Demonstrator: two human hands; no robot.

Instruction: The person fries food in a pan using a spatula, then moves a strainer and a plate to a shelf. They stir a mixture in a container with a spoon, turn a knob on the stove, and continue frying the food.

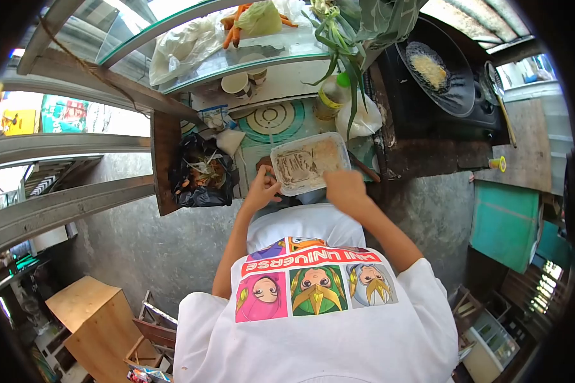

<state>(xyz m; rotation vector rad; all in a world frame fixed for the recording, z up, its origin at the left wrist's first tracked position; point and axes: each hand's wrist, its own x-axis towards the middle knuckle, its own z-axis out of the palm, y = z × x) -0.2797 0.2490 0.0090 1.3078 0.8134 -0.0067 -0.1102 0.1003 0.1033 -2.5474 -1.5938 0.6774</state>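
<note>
A clear rectangular plastic container sits in front of me, tilted slightly, with brown smears and a pale, crumbly or pasty mass inside. At its lower left corner is my left hand, fingers bent and closed against the rim. My right hand is a closed fist over the container's lower right corner, somewhat blurred. Whatever the right fingers hold is hidden beneath the hand. A brown wooden-looking piece shows partly behind the left fingers.
A black wok with pale food frying in oil stands at right. A black rubbish bag lies at left. Behind are a green-capped bottle, a white plastic bag and paper cups. A glass shelf with carrots overhangs.
</note>
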